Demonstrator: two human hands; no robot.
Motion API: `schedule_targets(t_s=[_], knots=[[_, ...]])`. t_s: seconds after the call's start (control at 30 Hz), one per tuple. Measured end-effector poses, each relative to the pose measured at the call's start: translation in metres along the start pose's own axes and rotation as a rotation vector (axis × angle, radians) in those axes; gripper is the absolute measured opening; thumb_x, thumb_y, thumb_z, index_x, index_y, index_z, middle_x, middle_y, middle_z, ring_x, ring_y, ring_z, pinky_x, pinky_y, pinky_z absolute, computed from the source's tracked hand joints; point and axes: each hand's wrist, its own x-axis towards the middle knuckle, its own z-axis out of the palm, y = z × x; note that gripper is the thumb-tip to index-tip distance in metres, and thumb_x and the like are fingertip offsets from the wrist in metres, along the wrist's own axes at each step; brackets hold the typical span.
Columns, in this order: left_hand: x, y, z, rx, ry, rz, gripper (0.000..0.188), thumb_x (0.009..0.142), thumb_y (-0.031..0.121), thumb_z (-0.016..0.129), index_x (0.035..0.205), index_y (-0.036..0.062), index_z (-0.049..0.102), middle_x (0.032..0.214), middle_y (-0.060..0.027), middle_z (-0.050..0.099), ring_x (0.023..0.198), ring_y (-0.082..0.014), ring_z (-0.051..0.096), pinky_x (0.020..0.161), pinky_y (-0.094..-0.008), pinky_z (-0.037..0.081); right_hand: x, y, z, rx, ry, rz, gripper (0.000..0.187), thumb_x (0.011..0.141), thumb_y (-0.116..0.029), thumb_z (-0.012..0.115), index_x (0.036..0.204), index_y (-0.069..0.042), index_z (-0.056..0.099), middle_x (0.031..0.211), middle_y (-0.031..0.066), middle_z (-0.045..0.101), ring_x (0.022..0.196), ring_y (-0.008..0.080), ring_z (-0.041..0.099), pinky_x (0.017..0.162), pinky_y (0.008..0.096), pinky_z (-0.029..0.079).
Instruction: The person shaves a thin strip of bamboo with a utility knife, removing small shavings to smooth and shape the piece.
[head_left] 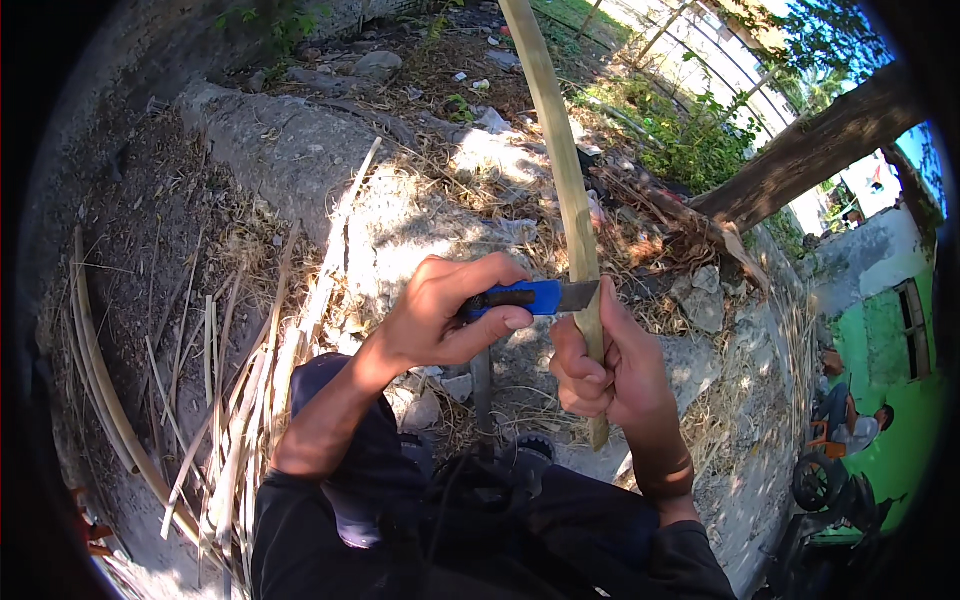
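My left hand (435, 312) is closed around the blue handle of a utility knife (541, 296). Its metal blade sticks out to the right and meets the side of a long, pale strip of wood or bamboo (566, 160). My right hand (622, 368) grips that strip near its lower end, fingers wrapped round it and thumb up close to the blade tip. A short end of the strip pokes out below the fist, while the rest rises away past the top of the view.
Long pale strips (245, 440) lie in a loose heap at my left, near thicker curved poles (105, 400). Dry straw and stones (703, 300) litter the ground ahead. A tree trunk (810, 150) slants across the upper right. Far right, a person (858, 430) sits beside a green wall (890, 350).
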Motion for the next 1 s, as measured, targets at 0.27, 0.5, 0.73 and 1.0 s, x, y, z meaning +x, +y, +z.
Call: schedule_targets(t_s=[0.27,0.5,0.73,1.0], knots=[[0.001,-0.006,0.001,0.002,0.014,-0.004,0.027,0.093,0.019,0.078,0.109,-0.0003,0.068,0.072,-0.0106,0.065,0.056,-0.0259,0.063,0.051,-0.0356,0.046,-0.001,0.001,-0.005,0.127,-0.100,0.031,0.075,0.106,-0.073,0.019,0.070,-0.011,0.040,0.054,-0.0068,0.024,0.040,0.0054,0.012,0.038,0.0267,0.013],[0.003,-0.006,0.003,0.044,0.032,-0.043,0.023,0.092,0.017,0.079,0.107,0.0013,0.069,0.072,-0.0100,0.066,0.054,-0.0255,0.062,0.051,-0.0353,0.046,0.001,0.004,-0.008,0.161,-0.061,0.025,0.074,0.106,-0.073,0.021,0.069,-0.012,0.040,0.054,-0.0070,0.023,0.040,0.0051,0.010,0.037,0.0269,0.012],[0.004,-0.002,0.001,0.103,0.060,-0.059,0.021,0.092,0.018,0.079,0.104,0.0030,0.070,0.073,-0.0101,0.065,0.055,-0.0261,0.062,0.051,-0.0362,0.046,0.001,0.003,-0.001,0.086,0.026,0.003,0.073,0.106,-0.073,0.022,0.069,-0.012,0.040,0.054,-0.0074,0.023,0.039,0.0052,0.010,0.037,0.0263,0.012],[0.001,-0.012,0.000,0.154,0.101,-0.024,0.023,0.092,0.019,0.078,0.105,0.0029,0.069,0.070,-0.0104,0.062,0.057,-0.0281,0.063,0.053,-0.0374,0.047,0.003,0.005,-0.002,0.126,0.034,0.000,0.071,0.106,-0.073,0.024,0.071,-0.013,0.040,0.054,-0.0079,0.022,0.040,0.0047,0.010,0.037,0.0260,0.011]])
